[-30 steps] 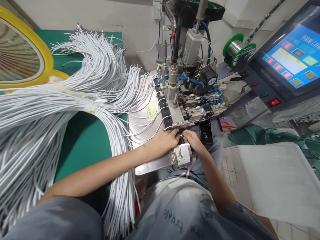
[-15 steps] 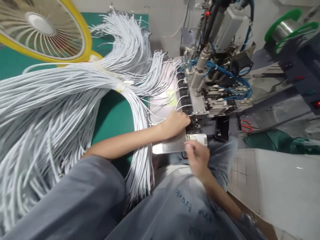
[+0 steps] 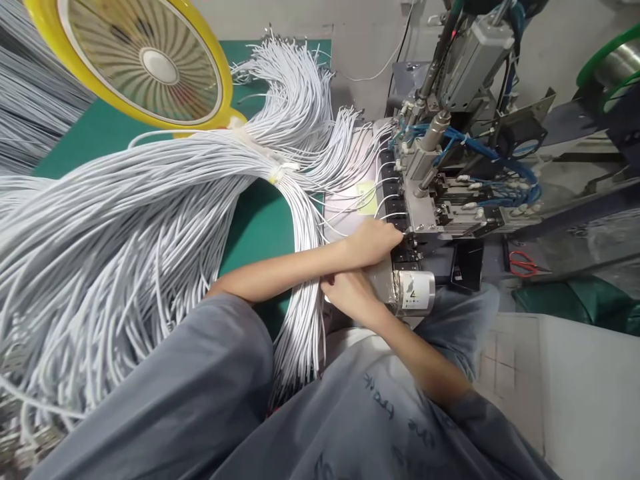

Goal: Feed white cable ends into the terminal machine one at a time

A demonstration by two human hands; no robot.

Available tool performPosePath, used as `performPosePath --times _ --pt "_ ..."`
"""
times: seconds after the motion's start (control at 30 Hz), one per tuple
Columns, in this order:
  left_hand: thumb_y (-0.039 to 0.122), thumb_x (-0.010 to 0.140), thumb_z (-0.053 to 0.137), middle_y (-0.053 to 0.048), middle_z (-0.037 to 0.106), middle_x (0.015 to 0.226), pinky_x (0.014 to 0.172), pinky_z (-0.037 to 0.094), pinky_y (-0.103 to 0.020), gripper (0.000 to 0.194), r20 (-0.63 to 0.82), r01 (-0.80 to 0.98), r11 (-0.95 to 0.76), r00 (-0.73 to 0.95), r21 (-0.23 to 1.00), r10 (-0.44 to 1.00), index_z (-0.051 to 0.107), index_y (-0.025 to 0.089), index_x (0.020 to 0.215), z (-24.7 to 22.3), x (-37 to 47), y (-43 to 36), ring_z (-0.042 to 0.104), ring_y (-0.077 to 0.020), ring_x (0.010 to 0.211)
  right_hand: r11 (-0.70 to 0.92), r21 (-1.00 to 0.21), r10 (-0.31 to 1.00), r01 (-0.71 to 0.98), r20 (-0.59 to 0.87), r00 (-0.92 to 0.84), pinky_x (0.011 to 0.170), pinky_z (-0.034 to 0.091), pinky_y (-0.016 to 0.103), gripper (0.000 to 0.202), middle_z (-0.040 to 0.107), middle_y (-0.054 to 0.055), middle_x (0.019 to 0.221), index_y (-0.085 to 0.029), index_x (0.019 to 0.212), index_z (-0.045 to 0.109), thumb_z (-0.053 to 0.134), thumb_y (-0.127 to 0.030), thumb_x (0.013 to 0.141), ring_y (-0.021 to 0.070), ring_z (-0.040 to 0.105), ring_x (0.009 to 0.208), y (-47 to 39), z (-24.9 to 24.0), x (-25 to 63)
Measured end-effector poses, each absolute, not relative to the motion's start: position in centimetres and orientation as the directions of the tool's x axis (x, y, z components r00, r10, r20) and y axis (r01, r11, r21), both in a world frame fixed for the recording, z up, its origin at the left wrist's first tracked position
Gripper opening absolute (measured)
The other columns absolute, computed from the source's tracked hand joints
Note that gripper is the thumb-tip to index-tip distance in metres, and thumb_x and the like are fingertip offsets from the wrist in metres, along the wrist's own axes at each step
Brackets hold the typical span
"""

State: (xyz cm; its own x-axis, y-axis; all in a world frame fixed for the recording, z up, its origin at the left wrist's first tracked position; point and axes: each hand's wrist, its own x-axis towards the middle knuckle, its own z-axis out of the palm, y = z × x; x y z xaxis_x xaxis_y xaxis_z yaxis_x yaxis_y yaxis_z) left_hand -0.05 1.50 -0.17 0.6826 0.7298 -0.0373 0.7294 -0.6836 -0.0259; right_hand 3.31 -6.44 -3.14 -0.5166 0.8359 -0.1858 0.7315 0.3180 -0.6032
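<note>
My left hand is closed at the near end of a row of black clamps on the machine. What its fingers grip there is hidden. Below the left forearm, my right hand reaches leftward, its curled fingers against the edge of a hanging bundle of white cables. Whether a cable is between those fingertips I cannot make out. Several single white cables run from the big bundle into the clamps. Beside my right wrist is a roll with a white label.
The machine carries blue air tubes. A yellow fan stands on the green mat. To the right are a phone, red-handled scissors and a green spool of wire.
My right hand has moved left from the machine's near edge to the hanging cables, uncovering the labelled roll. My left hand stays closed at the clamps. The whole view has shifted.
</note>
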Motion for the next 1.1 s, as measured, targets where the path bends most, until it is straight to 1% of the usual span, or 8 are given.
performPosePath --times 0.27,0.57,0.67,0.77,0.87,0.93,1.0,1.1 --pt "0.008 0.083 0.046 -0.016 0.067 0.074 0.055 0.039 -0.03 0.023 -0.07 0.738 -0.675 0.673 -0.004 0.736 0.069 0.01 0.082 0.2 -0.3 1.7 0.066 -0.0266 0.074 0.343 -0.57 0.818 0.747 -0.21 -0.535 0.075 0.046 0.036 0.04 0.069 0.017 0.107 -0.011 0.11 0.066 0.049 -0.027 0.078 0.0342 0.063 0.097 -5.2 -2.8 2.7" --pt "0.013 0.086 0.048 -0.017 0.067 0.078 0.056 0.041 -0.03 0.021 -0.091 0.744 -0.668 0.666 0.013 0.74 0.068 0.009 0.084 0.8 -0.6 1.7 0.066 -0.0263 0.075 0.396 -0.484 0.847 0.78 -0.136 -0.514 0.074 0.047 0.037 0.033 0.07 0.02 0.096 -0.009 0.1 0.067 0.044 -0.014 0.077 0.0315 0.065 0.089 -6.3 -2.5 2.5" --pt "0.014 0.086 0.05 -0.017 0.067 0.078 0.056 0.041 -0.029 0.02 -0.097 0.752 -0.659 0.656 0.004 0.749 0.069 0.009 0.083 1.1 -0.6 1.7 0.066 -0.0267 0.076 0.384 -0.537 0.854 0.751 -0.101 -0.51 0.077 0.047 0.036 0.032 0.069 0.02 0.095 -0.01 0.097 0.066 0.045 -0.012 0.074 0.0315 0.064 0.09 -6.0 -2.7 2.6" --pt "0.016 0.086 0.05 -0.018 0.067 0.078 0.057 0.041 -0.028 0.021 -0.114 0.759 -0.652 0.647 -0.004 0.754 0.069 0.008 0.083 1.3 -0.6 1.7 0.066 -0.026 0.077 0.257 -0.722 0.897 0.642 -0.068 -0.436 0.072 0.048 0.033 0.023 0.069 0.015 0.081 -0.013 0.083 0.064 0.045 -0.012 0.069 0.0274 0.064 0.081 -5.5 -3.3 3.3" --pt "0.022 0.088 0.05 -0.018 0.067 0.079 0.058 0.041 -0.029 0.025 -0.105 0.757 -0.653 0.652 0.027 0.751 0.069 0.007 0.086 1.3 -0.6 1.7 0.065 -0.0255 0.076 -0.071 -0.917 0.894 0.392 -0.233 -0.382 0.05 0.045 0.026 0.009 0.056 0.002 0.055 -0.017 0.066 0.052 0.043 -0.016 0.069 0.0166 0.057 0.051 -5.5 -3.9 4.9" --pt "0.029 0.089 0.049 -0.016 0.067 0.079 0.058 0.041 -0.028 0.029 -0.083 0.748 -0.657 0.663 0.094 0.744 0.069 0.008 0.086 1.4 -0.6 1.6 0.064 -0.0238 0.073 -0.261 -0.944 0.864 0.202 -0.322 -0.388 0.041 0.04 0.022 0.01 0.043 -0.005 0.046 -0.02 0.062 0.044 0.045 -0.022 0.072 0.0099 0.044 0.038 -5.9 -4.1 6.3" --pt "0.032 0.089 0.047 -0.013 0.067 0.079 0.057 0.04 -0.028 0.031 -0.057 0.733 -0.658 0.674 0.174 0.736 0.069 0.011 0.084 1.6 -0.5 1.3 0.063 -0.0213 0.071 -0.363 -0.931 0.844 0.051 -0.351 -0.405 0.041 0.041 0.022 0.016 0.031 -0.01 0.045 -0.021 0.063 0.04 0.048 -0.03 0.074 0.0056 0.031 0.036 -6.5 -3.9 7.9" --pt "0.032 0.091 0.044 -0.009 0.067 0.08 0.058 0.039 -0.027 0.031 -0.027 0.681 -0.675 0.709 0.284 0.704 0.068 0.014 0.083 2.1 0.0 0.4 0.062 -0.0186 0.07 -0.382 -0.923 0.813 0.05 -0.361 -0.458 0.039 0.04 0.021 0.021 0.024 -0.012 0.046 -0.021 0.068 0.042 0.049 -0.038 0.077 0.0048 0.021 0.037 -7.3 -3.5 10.4"
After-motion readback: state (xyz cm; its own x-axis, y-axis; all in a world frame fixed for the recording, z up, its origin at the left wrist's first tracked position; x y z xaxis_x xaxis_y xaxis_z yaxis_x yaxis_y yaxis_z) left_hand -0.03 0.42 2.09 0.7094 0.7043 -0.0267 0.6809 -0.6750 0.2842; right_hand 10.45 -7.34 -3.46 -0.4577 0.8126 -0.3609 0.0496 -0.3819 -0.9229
